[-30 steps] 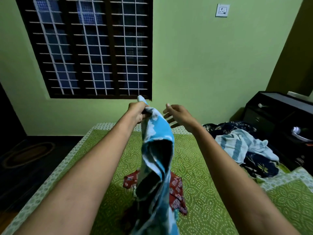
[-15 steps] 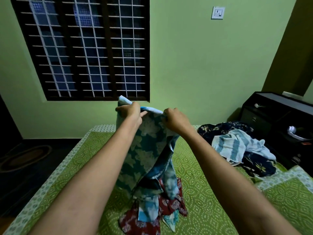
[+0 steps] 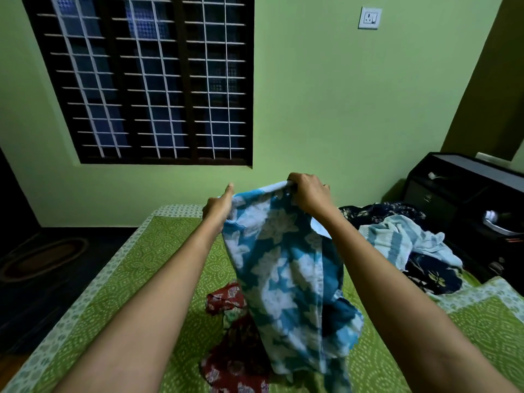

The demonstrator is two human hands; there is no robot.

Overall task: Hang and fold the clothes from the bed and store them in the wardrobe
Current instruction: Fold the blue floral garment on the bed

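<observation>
A blue garment with white flowers (image 3: 283,268) hangs in front of me over the bed, spread between both hands. My left hand (image 3: 218,207) holds its top left corner, thumb pointing up. My right hand (image 3: 307,192) grips the top right edge with curled fingers. The cloth's lower end trails onto a red floral garment (image 3: 235,355) lying on the green patterned bedspread (image 3: 147,268). Further right on the bed lies a light blue striped towel (image 3: 397,239) on top of a dark navy floral cloth (image 3: 431,276).
A barred window (image 3: 147,78) fills the green wall ahead. A dark cabinet (image 3: 465,188) stands at the right beside the bed. An oval rug (image 3: 42,259) lies on the dark floor to the left. No wardrobe is in view.
My right hand, open a second ago, has taken hold of the garment's top edge. Both hands have drawn apart, spreading the cloth wider and turning its bright blue side toward me.
</observation>
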